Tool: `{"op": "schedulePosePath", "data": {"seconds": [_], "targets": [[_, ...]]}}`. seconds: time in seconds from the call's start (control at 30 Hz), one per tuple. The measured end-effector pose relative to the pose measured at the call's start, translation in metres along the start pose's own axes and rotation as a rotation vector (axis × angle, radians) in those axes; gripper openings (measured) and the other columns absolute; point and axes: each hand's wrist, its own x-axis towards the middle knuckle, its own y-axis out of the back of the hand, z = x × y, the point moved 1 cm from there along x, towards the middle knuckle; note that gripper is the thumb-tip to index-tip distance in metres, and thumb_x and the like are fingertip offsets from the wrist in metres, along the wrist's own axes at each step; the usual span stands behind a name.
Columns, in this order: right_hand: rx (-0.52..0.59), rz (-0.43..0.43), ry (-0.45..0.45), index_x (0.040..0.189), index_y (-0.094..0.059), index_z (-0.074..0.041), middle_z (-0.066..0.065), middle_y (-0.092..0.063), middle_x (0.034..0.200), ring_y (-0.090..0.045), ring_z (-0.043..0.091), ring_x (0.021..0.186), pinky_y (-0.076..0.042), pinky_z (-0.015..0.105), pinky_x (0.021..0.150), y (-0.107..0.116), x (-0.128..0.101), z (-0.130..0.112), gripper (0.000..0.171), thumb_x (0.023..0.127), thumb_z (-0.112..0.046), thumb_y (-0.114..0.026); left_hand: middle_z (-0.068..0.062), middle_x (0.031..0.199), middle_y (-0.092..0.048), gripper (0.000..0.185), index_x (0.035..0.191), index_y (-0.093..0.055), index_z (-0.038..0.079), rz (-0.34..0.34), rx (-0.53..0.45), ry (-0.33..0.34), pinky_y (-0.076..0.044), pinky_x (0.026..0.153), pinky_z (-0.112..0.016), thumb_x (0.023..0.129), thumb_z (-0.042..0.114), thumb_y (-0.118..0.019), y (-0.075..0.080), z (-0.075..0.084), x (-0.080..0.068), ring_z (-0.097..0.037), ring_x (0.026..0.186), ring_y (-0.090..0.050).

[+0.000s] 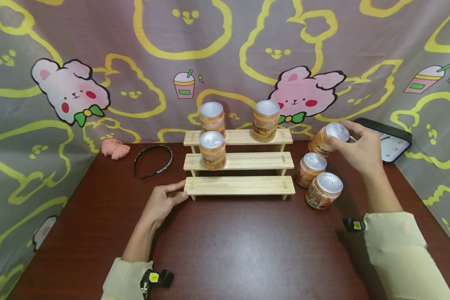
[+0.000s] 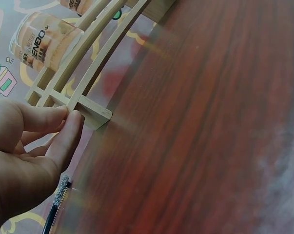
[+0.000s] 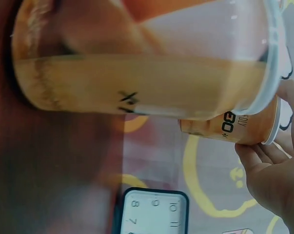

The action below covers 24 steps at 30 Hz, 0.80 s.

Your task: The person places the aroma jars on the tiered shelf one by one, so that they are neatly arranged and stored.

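Gripping an orange-labelled can (image 1: 318, 143) near its silver lid, a person's right hand (image 1: 361, 148) is at the right of the head view, thumb on the near side and fingers around the far side, spread only as wide as the can. Whether the can's base touches the brown table (image 1: 247, 246) cannot be told. At centre left, the left hand (image 1: 163, 204) pinches the left end of the bottom tier of a three-step wooden stand (image 1: 240, 185), thumb and fingers nearly together on the board.

The stand is in the middle of the frame. Its top tier bears a left-hand can (image 1: 212, 118) and a right-hand can (image 1: 265, 121); its middle tier bears another can (image 1: 213, 152) at the left. Just beside its right end, a back can (image 1: 310, 171) and a front can (image 1: 322, 193) are on the table. A black-framed clock (image 1: 393, 143) leans behind the right hand. At left are a black headband (image 1: 169, 160) and a fuzzy pink object (image 1: 114, 149); behind, a rabbit-print curtain (image 1: 225, 71) fills the upper frame.
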Motion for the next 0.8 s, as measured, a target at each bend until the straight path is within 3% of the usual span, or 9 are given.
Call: {"op": "schedulePosePath", "data": {"seconds": [0.13,0.4,0.6,0.8], "targets": [[0.023,0.021,0.01,0.133,-0.064,0.003,0.019,-0.063,0.125,-0.056,0.003,0.093,-0.044,0.005,0.073,0.001,-0.001,-0.007,0.06,0.084,-0.026,-0.082,-0.027,0.142,-0.051,0.047,0.141,-0.051,-0.011,0.001,-0.01,0.005,-0.051,0.083,-0.017,0.095,-0.006,-0.065,0.0,0.001,-0.002,-0.005,0.1,-0.064],[0.065,0.051,0.034,0.135,-0.064,0.0,0.017,-0.064,0.127,-0.059,0.004,0.097,-0.047,0.007,0.08,0.002,-0.002,-0.018,0.058,0.084,-0.023,-0.083,-0.028,0.142,-0.051,0.048,0.141,-0.05,-0.011,0.002,-0.029,0.012,-0.051,0.084,-0.018,0.095,-0.007,-0.064,0.001,0.0,0.0,-0.004,0.1,-0.064],[0.096,0.066,0.054,0.131,-0.066,0.001,0.016,-0.064,0.122,-0.059,0.0,0.09,-0.047,0.006,0.073,-0.001,-0.004,-0.023,0.055,0.083,-0.016,-0.084,-0.028,0.143,-0.05,0.048,0.142,-0.05,-0.01,-0.003,-0.038,0.02,-0.052,0.085,-0.018,0.095,-0.008,-0.063,0.001,-0.002,0.001,-0.004,0.1,-0.064],[0.135,0.072,0.081,0.128,-0.068,0.003,0.006,-0.066,0.113,-0.061,-0.003,0.082,-0.049,0.007,0.067,-0.005,-0.007,-0.029,0.051,0.082,-0.013,-0.084,-0.027,0.142,-0.052,0.049,0.142,-0.05,-0.01,0.001,-0.036,0.022,-0.053,0.083,-0.019,0.095,-0.008,-0.063,0.001,-0.002,0.002,-0.004,0.097,-0.065]]}}
